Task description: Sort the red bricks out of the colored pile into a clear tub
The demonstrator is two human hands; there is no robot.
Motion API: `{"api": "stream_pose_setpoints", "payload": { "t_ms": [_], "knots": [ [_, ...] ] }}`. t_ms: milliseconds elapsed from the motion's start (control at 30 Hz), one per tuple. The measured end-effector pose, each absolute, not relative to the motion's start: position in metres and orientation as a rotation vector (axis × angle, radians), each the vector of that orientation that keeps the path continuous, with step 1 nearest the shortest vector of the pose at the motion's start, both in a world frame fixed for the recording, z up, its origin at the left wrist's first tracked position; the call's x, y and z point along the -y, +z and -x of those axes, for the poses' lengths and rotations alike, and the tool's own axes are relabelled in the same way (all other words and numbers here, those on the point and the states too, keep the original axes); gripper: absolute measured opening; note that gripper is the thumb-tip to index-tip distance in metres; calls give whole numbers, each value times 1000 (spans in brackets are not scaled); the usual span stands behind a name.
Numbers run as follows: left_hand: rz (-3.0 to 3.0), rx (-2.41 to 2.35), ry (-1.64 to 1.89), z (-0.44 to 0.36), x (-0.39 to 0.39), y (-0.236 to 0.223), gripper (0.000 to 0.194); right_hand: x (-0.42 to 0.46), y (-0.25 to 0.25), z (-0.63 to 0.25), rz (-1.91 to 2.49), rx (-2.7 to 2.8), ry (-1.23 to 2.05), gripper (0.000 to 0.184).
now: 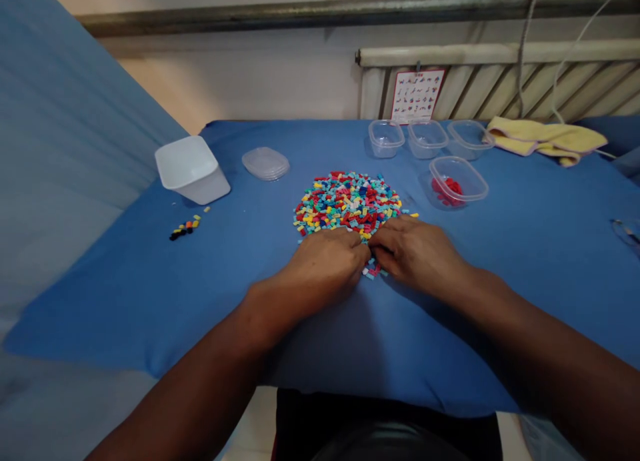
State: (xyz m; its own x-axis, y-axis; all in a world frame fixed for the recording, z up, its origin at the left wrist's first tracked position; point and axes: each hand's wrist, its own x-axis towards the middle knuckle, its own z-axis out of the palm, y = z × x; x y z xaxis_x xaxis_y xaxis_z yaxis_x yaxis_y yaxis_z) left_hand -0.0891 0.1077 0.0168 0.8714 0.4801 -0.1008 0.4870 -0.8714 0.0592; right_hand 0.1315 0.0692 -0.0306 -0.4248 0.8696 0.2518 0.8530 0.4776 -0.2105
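Observation:
A heap of small plastic building bricks (345, 201) in red, yellow, blue, teal and white lies spread on the blue cloth. At its near edge, my left hand (325, 257) rests with the fingers curled inward. My right hand (415, 251) meets it from the other side, thumb and fingers pinched together, fingertips close to the left ones. Whatever either hand may hold is hidden behind the fingers. A few loose pink, white and light blue bricks (371, 270) show just below the fingertips. Beyond my right hand stands a clear tub (473, 189) with red bricks (449, 191) inside.
Three more clear tubs (386, 141) stand in a row at the back. Stacked clear lids (266, 164) and a white container (205, 177) are on the left, near several black, orange and yellow bricks (185, 229). A yellow cloth (547, 137) lies back right, by a radiator (480, 81).

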Motion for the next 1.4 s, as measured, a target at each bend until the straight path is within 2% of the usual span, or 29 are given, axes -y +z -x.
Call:
{"api": "stream_pose_setpoints", "payload": {
  "t_ms": [133, 233, 400, 567, 800, 967, 1200, 1400],
  "knots": [
    [-2885, -828, -87, 90, -110, 19, 22, -71, -32, -131, 1452, 2431, 21, 16],
    [-2740, -893, 167, 93, -114, 17, 19, -69, -29, -133, 1398, 2320, 72, 12],
    [-2268, -914, 692, 90, -116, 8, 16, -63, -22, -128, 1264, 1826, 582, 7],
    [-1935, -890, 839, 81, -115, 7, 13, -64, -24, -116, 1150, 1329, 1081, 22],
    [-2267, -699, 1074, 83, -119, 2, 11, -66, -20, -116, 1035, 981, 1474, 34],
    [-2531, -646, 1207, 84, -125, -7, 13, -66, -22, -113, 983, 840, 1570, 38],
    [-2657, -543, 1201, 83, -122, -12, 27, -70, -23, -114, 1041, 794, 1529, 40],
    [-2643, -524, 1212, 83, -123, -13, 23, -70, -23, -116, 1033, 819, 1560, 43]
  ]
}}
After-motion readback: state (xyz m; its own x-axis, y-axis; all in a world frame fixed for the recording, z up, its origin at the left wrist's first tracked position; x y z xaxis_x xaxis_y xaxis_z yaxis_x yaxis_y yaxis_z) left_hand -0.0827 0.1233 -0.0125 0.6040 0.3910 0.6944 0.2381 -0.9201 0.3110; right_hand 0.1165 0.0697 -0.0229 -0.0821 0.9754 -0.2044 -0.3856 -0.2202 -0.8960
